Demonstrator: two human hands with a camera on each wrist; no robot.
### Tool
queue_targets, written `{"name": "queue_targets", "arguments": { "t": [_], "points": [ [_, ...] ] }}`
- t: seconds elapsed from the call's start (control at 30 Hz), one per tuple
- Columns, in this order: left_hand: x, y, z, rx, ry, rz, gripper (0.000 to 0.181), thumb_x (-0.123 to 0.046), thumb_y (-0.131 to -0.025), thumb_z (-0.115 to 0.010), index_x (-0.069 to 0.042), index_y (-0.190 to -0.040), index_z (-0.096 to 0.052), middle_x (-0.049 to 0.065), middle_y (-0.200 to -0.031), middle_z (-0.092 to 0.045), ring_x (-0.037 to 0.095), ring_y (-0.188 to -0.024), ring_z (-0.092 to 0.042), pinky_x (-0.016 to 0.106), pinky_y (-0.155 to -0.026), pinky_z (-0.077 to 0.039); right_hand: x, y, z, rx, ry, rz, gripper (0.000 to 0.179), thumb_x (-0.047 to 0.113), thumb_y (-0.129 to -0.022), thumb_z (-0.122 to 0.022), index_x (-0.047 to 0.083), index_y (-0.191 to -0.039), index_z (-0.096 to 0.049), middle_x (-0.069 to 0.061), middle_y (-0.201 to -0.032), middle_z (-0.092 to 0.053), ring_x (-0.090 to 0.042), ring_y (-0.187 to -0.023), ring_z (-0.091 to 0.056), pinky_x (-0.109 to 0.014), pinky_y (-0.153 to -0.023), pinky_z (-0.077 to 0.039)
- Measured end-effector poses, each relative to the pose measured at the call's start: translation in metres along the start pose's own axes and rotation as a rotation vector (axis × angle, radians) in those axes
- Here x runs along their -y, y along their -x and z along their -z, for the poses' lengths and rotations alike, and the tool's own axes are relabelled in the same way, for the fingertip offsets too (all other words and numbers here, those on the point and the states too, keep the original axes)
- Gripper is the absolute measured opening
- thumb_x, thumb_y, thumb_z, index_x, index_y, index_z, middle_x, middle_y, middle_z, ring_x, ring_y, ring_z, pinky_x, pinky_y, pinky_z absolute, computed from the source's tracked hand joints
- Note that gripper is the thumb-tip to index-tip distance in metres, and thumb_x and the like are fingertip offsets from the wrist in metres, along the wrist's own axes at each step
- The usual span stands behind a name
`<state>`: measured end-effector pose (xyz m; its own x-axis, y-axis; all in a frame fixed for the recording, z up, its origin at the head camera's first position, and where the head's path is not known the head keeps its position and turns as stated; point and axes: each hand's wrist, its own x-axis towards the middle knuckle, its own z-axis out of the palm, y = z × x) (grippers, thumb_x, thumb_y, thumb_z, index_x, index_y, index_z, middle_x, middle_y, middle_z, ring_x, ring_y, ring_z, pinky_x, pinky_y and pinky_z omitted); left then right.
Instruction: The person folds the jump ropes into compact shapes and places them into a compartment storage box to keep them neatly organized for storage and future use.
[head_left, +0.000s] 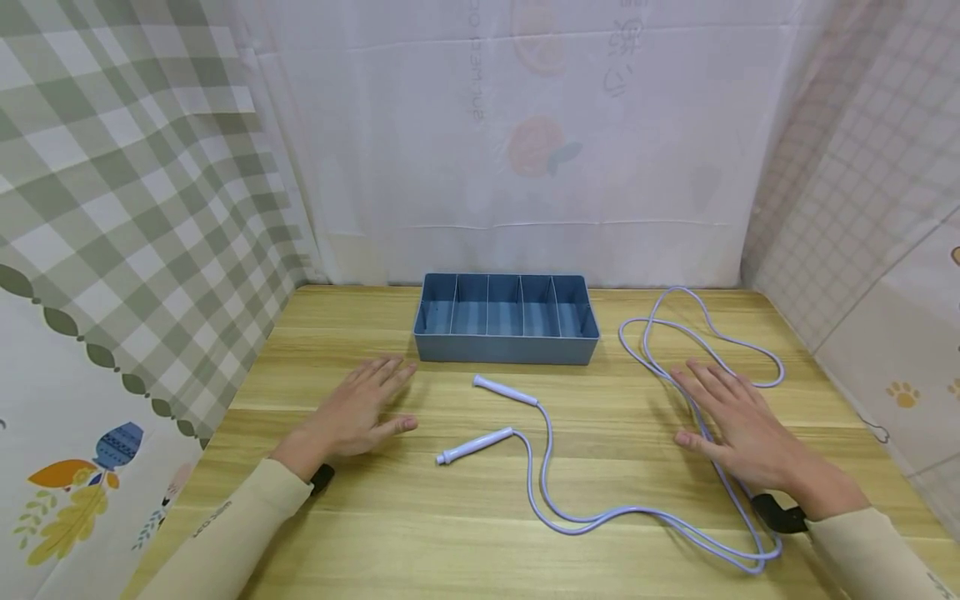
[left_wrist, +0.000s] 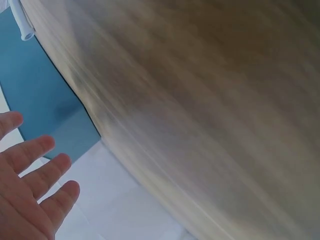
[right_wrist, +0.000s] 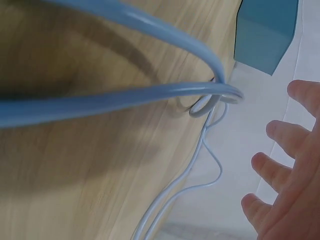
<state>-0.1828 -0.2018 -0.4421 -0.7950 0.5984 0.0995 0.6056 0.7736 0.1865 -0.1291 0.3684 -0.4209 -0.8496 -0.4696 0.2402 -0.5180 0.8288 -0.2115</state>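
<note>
A pale lavender jump rope (head_left: pixel 592 521) lies loosely spread over the wooden table, its two handles (head_left: pixel 506 390) side by side near the middle. Its cord loops away to the right and back. My right hand (head_left: pixel 738 425) is above part of the cord, fingers extended; whether it touches the cord I cannot tell. On the other side, my left hand (head_left: pixel 360 412) has its fingers spread, left of the handles and holding nothing. Behind the handles stands a blue-grey organizer box (head_left: pixel 506 348) with several compartments in a row, also seen in the right wrist view (right_wrist: pixel 265 35).
The wooden table (head_left: pixel 360 533) reaches back to a white curtain (head_left: pixel 420 158). A green-checked cloth (head_left: pixel 142 150) hangs along the left side. On the right is another patterned cloth (head_left: pixel 862 250). Each wrist wears a dark band.
</note>
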Motion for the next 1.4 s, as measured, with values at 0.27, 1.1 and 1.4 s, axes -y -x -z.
{"name": "queue_targets", "arguments": {
  "t": [0.27, 1.1, 1.4],
  "points": [
    [-0.004, -0.006, -0.001, -0.003, 0.002, -0.029, 0.083, -0.063, -0.100, -0.052, -0.009, -0.160, -0.033, 0.022, -0.162, -0.032, 0.043, -0.149, -0.029, 0.058, -0.121, -0.021, 0.003, -0.001, -0.001, 0.002, -0.005, 0.013, 0.087, 0.037, -0.093, -0.074, 0.018, -0.163, -0.026, -0.023, -0.164, -0.026, -0.041, -0.154, -0.014, -0.050, -0.124, 0.007],
    [-0.017, -0.026, -0.008, 0.006, 0.064, -0.086, 0.076, -0.055, -0.102, -0.056, -0.010, -0.159, -0.035, 0.017, -0.163, -0.034, 0.040, -0.149, -0.032, 0.055, -0.121, -0.024, 0.014, -0.004, -0.006, -0.010, -0.028, 0.061, 0.091, 0.034, -0.090, -0.077, 0.018, -0.163, -0.026, -0.019, -0.166, -0.024, -0.044, -0.151, -0.019, -0.051, -0.124, 0.002],
    [-0.021, -0.034, -0.010, 0.003, 0.089, -0.118, 0.074, -0.056, -0.103, -0.054, -0.009, -0.158, -0.038, 0.016, -0.161, -0.037, 0.037, -0.149, -0.034, 0.055, -0.120, -0.026, 0.018, -0.005, -0.009, -0.008, -0.042, 0.069, 0.088, 0.036, -0.090, -0.077, 0.014, -0.162, -0.030, -0.018, -0.166, -0.024, -0.046, -0.149, -0.022, -0.048, -0.124, 0.002]
  ]
}}
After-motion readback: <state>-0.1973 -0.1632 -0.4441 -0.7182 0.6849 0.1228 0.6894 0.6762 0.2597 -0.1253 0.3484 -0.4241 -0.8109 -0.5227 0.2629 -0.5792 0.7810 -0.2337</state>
